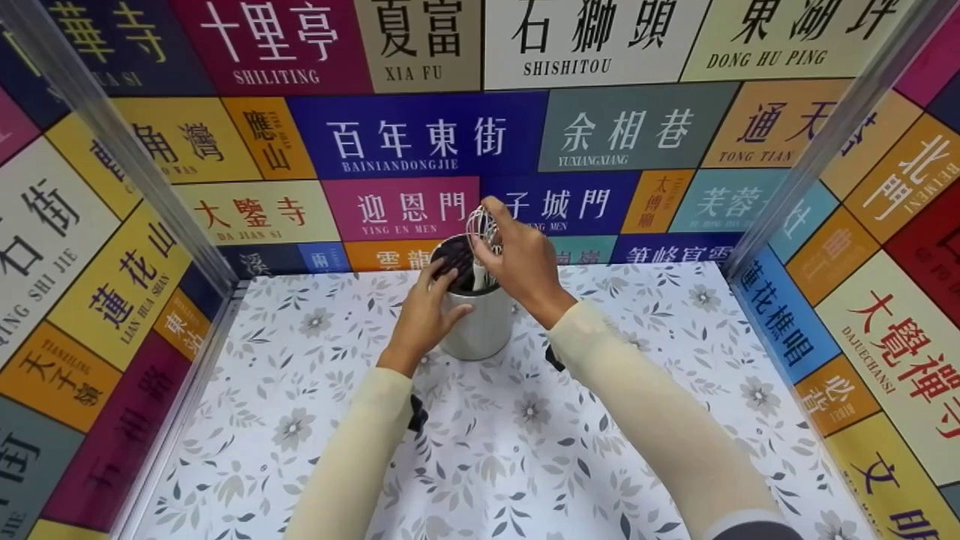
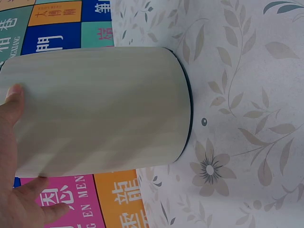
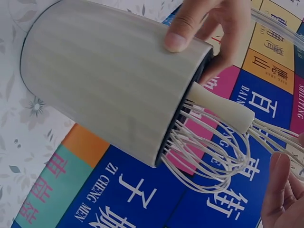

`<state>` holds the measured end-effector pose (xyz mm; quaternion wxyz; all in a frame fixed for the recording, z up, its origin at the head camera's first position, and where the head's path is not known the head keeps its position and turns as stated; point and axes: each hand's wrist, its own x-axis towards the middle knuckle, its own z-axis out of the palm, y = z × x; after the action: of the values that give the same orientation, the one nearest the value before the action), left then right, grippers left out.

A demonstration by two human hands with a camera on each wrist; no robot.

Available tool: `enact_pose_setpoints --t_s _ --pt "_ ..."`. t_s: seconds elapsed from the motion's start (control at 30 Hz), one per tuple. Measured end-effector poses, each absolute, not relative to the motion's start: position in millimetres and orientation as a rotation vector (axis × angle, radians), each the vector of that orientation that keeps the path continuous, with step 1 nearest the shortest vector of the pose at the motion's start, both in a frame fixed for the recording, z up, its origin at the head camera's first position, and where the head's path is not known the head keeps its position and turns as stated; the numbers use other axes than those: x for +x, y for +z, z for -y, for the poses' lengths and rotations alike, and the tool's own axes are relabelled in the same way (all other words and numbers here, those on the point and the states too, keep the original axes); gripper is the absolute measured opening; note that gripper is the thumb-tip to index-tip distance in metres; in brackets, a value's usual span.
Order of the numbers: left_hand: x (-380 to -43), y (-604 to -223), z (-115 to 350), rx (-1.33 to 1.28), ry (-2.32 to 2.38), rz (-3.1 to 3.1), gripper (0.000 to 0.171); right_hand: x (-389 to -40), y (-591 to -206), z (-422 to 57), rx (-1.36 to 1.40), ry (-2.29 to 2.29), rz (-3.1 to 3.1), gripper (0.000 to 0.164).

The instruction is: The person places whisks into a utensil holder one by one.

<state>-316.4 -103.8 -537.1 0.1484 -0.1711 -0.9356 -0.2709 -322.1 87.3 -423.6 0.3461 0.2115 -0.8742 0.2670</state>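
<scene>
A cream cylindrical utensil holder [image 1: 476, 326] with a dark inside stands upright near the table's back edge; the left wrist view shows the holder's side [image 2: 104, 109]. My left hand [image 1: 427, 311] grips it near the rim, the thumb on the outer wall. In the right wrist view, a whisk with a cream handle [image 3: 223, 107] has its lower end in the holder's mouth. My right hand [image 1: 525, 259] pinches this whisk by its wires, above the holder. Beside it, a second whisk's wire head [image 3: 209, 152] sticks out of the mouth; its handle is hidden.
The table [image 1: 525, 457] has a white cover with grey leaves and flowers. Upright panels with coloured sign prints [image 1: 420, 135] close off the back and both sides. Clear corner posts [image 1: 150, 165] stand at the left and right.
</scene>
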Motion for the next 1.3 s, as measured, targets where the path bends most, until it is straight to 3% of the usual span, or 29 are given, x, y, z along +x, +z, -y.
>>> enact_pose_setpoints --t_s 1.3 --pt "-317.0 -539.4 104.8 -0.498 -0.781 2.656 0.069 -309.1 -491.1 -76.8 0.469 0.49 2.336 0.046"
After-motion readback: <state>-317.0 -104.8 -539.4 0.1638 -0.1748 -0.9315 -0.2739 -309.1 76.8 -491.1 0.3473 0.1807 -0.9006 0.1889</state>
